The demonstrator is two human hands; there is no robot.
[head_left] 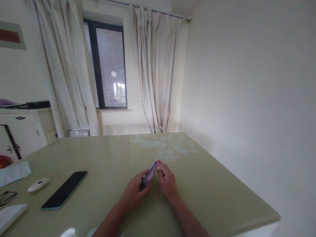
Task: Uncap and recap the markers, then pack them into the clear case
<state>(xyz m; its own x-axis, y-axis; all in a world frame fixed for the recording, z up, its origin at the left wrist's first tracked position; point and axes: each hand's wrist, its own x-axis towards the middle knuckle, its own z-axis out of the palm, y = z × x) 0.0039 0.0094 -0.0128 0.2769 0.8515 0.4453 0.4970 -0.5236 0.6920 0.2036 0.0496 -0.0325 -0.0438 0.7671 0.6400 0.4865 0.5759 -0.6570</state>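
A small, narrow pink and purple packet (152, 171) with a dark lower end is held tilted just above the table, its exact kind too blurred to tell. My left hand (135, 189) is closed around its lower part, thumb and fingers on either side. At its upper end, the bent fingers of my right hand (168, 182) touch the packet near the tip. A small dark spot shows by the right fingertips, too small to make out.
The greenish, glossy table (209, 190) has a pale floral pattern at the back. On the left lie a dark phone (65, 190), a white oval object (38, 185), a face mask (14, 174), black-framed glasses (3, 199) and a white slab-like item (5, 218). A wall stands on the right.
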